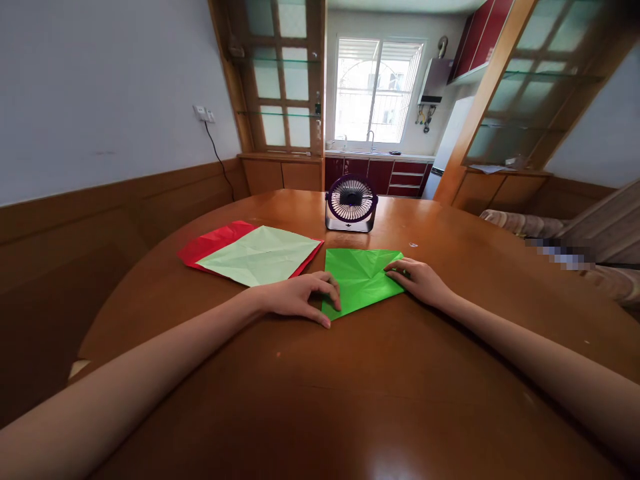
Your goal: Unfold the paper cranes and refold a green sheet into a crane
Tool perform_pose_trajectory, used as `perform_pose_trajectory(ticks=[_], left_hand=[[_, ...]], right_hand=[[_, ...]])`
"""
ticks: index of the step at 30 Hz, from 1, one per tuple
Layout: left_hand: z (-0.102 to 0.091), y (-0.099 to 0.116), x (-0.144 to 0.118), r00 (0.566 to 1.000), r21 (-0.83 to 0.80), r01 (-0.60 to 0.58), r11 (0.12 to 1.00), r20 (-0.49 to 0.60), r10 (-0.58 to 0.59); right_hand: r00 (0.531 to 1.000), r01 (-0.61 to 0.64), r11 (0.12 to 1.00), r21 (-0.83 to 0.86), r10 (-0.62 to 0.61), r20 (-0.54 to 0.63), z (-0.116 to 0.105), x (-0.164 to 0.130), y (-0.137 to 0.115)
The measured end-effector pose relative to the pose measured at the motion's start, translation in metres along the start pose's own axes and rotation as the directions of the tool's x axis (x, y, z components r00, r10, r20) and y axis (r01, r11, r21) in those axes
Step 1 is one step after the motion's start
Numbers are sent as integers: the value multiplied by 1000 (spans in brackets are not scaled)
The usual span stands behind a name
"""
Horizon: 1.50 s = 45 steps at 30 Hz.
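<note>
Both arms reach out flat over the table [350, 387]. The left hand [300, 297] and right hand [420, 280] press curled fingers on the green paper [363, 277] near the middle. Fingertips hide its side corners.

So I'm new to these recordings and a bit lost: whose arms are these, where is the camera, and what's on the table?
The camera sits on a person's head, looking forward and down, so both arms are their own. The left hand and right hand press on a folded bright green paper lying on a round wooden table. Neither hand lifts it. To the left lie a pale green sheet on a red sheet. Behind stands a small desk fan.
</note>
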<state>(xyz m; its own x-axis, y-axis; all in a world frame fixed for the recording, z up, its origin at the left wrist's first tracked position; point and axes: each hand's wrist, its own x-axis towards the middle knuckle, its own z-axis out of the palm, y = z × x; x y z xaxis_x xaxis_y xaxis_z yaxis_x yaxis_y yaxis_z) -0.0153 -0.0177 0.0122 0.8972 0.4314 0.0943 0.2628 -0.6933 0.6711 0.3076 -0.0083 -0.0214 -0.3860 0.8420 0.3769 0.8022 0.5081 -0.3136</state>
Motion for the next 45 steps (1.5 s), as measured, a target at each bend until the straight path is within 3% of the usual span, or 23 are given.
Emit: perform_pose_trajectory(ticks=[9,17,30,39,45], left_hand=[[-7,9,-5,997,36,-11,999,81,8],[5,26,-2,995,226,-90,970,-25,98],[12,28,-1,975,447,-189,874,-18,220],[28,30,8,951,717,-206,666,-13,308],[37,33,17,956,802,-171,572,-7,294]], right_hand=[[1000,3,1000,12,-3,-10,-1,-1,-1],[999,11,999,30,-10,-31,-4,0,-4],[1000,10,1000,-12,-11,-19,-3,1,-3],[1000,15,998,-58,-16,-23,-3,1,-2],[1000,4,998,-55,-5,-16,-4,1,-3]])
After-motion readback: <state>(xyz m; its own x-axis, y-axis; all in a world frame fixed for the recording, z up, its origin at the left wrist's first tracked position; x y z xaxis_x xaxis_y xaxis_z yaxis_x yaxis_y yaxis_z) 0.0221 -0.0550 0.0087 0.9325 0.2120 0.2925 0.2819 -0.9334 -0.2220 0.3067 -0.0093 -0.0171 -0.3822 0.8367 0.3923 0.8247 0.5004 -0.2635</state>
